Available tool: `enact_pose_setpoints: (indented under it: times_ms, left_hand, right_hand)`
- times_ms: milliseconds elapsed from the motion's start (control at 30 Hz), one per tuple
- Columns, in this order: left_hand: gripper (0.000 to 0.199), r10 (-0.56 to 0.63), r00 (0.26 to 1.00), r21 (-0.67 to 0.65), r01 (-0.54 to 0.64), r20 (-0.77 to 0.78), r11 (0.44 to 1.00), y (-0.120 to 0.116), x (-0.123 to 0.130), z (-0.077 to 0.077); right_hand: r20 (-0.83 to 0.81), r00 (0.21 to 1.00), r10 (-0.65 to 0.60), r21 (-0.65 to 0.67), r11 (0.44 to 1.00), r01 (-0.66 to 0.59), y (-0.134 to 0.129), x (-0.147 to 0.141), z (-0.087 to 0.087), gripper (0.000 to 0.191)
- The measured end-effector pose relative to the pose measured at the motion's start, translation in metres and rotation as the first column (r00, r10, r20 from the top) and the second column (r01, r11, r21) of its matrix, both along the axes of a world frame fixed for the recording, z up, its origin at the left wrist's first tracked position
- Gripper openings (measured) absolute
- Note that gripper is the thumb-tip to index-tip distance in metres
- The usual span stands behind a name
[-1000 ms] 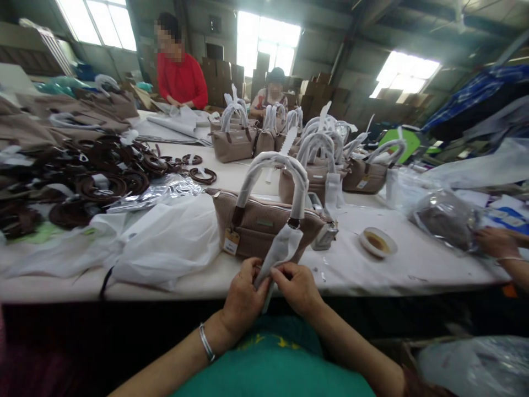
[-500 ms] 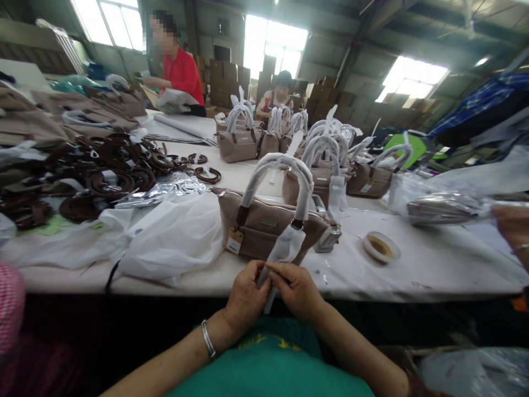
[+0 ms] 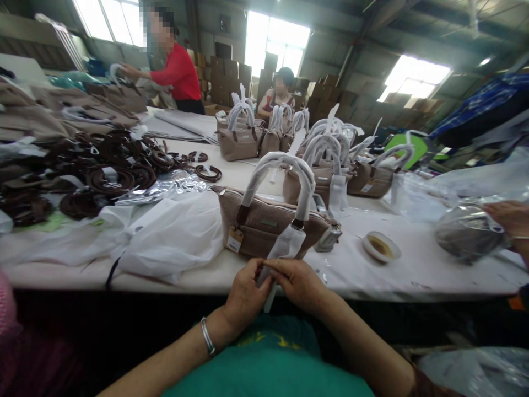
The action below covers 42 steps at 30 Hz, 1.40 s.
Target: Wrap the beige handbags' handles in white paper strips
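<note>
A taupe handbag (image 3: 258, 234) stands upright on the table before me, its arched handles (image 3: 285, 162) wrapped in thin white material. From the foot of the right handle hangs a white-wrapped strap (image 3: 287, 242), which runs down to the table's front edge. My left hand (image 3: 247, 290) is closed around its lower part. Beside it, touching, my right hand (image 3: 300, 282) pinches the same strap with thumb and fingers. The strip's loose tip shows below the hands. A paper tag (image 3: 235, 240) hangs at the bag's left end.
Brown coiled straps (image 3: 109, 179) and white sheeting (image 3: 173, 237) lie left. More wrapped-handle bags (image 3: 242, 144) stand behind. A shallow round dish (image 3: 381, 246) sits right, near a plastic-covered bag (image 3: 469, 231) touched by another person's hand (image 3: 510, 218). A person in red (image 3: 177, 74) works across the table.
My hands stay on the strap, almost unmoved. At right, the plastic-covered bag has shifted right and another person's hand is on it. The person in red now reaches left.
</note>
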<state>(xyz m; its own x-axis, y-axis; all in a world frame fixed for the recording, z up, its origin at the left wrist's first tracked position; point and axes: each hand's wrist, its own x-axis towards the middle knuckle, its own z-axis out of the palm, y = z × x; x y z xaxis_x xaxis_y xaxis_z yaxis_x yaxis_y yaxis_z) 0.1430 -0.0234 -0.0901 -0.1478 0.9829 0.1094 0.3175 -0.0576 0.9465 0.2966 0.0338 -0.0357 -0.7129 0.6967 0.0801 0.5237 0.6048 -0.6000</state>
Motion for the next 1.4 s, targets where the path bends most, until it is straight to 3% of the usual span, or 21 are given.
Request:
enact_pose_setpoints:
  times_ms: [233,500,767,1033,1400]
  left_hand:
    - [0.027,-0.059,0.978,-0.040,0.068,0.198,0.997,0.003,-0.006,0.005]
    - [0.043,-0.051,0.863,-0.204,0.175,0.503,0.963,0.011,-0.008,-0.006]
    - [0.036,-0.078,0.887,-0.201,0.188,0.456,0.961,0.010,-0.008,0.001]
    - [0.035,-0.122,0.901,-0.204,0.224,0.417,0.953,0.008,-0.010,0.000]
    - [0.035,-0.091,0.939,-0.232,0.175,0.333,0.957,0.006,-0.008,0.009]
  right_hand:
    - [0.062,0.997,0.042,0.067,0.997,-0.047,0.005,0.005,-0.004,0.036]
    - [0.188,0.982,0.027,0.061,0.997,-0.039,0.005,0.002,0.004,0.040]
    - [0.260,0.963,-0.070,0.075,0.996,0.052,0.005,0.002,0.001,0.050]
    - [0.223,0.963,-0.155,-0.011,0.987,0.161,0.005,0.000,0.008,0.067]
    - [0.168,0.957,-0.235,-0.016,0.970,0.241,0.001,0.000,-0.001,0.058]
